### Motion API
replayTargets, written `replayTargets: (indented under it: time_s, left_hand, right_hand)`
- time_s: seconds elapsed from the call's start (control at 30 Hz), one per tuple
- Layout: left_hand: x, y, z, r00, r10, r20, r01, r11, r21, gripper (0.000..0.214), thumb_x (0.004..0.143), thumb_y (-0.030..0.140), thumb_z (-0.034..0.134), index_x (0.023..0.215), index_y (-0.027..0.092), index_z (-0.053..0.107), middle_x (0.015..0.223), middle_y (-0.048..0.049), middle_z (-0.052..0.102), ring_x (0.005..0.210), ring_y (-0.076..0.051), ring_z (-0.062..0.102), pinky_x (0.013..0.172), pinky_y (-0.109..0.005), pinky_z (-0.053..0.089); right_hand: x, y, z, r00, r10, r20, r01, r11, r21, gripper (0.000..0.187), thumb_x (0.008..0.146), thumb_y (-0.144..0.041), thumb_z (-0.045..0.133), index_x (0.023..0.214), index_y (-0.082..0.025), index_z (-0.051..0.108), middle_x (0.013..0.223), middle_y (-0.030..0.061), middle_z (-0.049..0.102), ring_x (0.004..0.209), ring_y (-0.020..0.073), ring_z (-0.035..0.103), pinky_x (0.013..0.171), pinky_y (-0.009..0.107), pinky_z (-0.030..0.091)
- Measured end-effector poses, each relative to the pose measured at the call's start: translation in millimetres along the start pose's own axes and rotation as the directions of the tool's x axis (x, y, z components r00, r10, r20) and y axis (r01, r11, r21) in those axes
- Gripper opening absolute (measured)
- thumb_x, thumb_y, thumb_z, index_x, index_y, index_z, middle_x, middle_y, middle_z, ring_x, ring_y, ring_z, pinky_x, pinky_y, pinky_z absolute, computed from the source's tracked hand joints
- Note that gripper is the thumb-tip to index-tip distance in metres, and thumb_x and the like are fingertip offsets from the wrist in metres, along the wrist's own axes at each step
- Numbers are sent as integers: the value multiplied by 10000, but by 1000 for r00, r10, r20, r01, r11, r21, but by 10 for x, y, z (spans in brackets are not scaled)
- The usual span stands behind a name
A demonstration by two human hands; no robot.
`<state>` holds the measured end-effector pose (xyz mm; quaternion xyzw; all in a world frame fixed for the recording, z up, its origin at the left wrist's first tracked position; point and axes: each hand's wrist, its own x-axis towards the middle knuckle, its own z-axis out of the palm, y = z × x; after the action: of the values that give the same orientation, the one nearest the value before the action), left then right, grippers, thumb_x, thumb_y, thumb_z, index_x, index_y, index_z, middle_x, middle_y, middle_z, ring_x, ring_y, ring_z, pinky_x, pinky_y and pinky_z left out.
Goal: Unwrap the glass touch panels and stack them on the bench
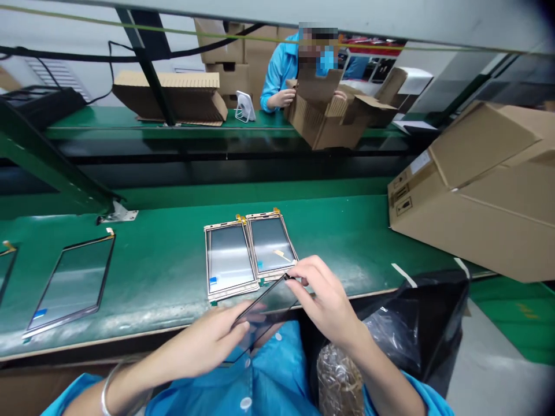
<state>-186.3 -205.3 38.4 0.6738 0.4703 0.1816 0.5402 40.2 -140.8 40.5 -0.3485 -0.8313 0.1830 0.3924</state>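
Note:
A see-through touchscreen panel (pixel 274 309) with a dark border is held tilted in front of my blue shirt, at the near edge of the bench. My left hand (pixel 214 341) grips its left side, thumb on the face. At its upper right corner, my right hand (pixel 321 294) pinches the edge between thumb and fingers. Just beyond lie two side-by-side piles of similar panels, the left pile (pixel 232 260) and the right pile (pixel 269 242), with orange flex tails at the far end. A small pale strip (pixel 282 255) rests on the right pile.
More panels lie on the green bench (pixel 160 260) at left, one whole panel (pixel 73 283) in view. A large carton (pixel 481 190) stands at right. Below it hangs a black plastic bag (pixel 429 329), taped to the bench edge. Across the bench, a person handles an open carton (pixel 329 124).

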Motion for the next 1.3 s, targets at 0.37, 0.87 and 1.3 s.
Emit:
replayTargets:
  time_s: [0.37,0.87,1.3]
  left_hand:
    - [-36,24,14,996,67,-57,-67,998,13,421,947,301,382,1356,296,482,987,-33,712,1093,-269,597,951,-363,438]
    - [-81,-16,108,989,112,-100,-108,993,41,438,953,261,384,1387,278,443,1032,-61,698,947,-249,633,909,-377,461]
    - [234,-319,-118,956,-290,-41,147,597,-789,516,858,361,597,1339,240,454,1300,-123,605,1092,-262,633,798,-297,531]
  right_hand:
    - [-1,-34,21,999,23,-43,-21,998,53,101,887,-104,521,885,-199,556,823,33,561,769,158,559,643,273,476]
    - [-134,7,161,956,-139,-259,121,989,-84,182,845,-67,552,915,-233,577,763,24,614,677,165,598,614,316,485]
    - [-1120,165,-864,373,297,-879,-312,933,183,209,808,-283,623,662,-254,476,675,-14,448,499,132,385,404,260,327]
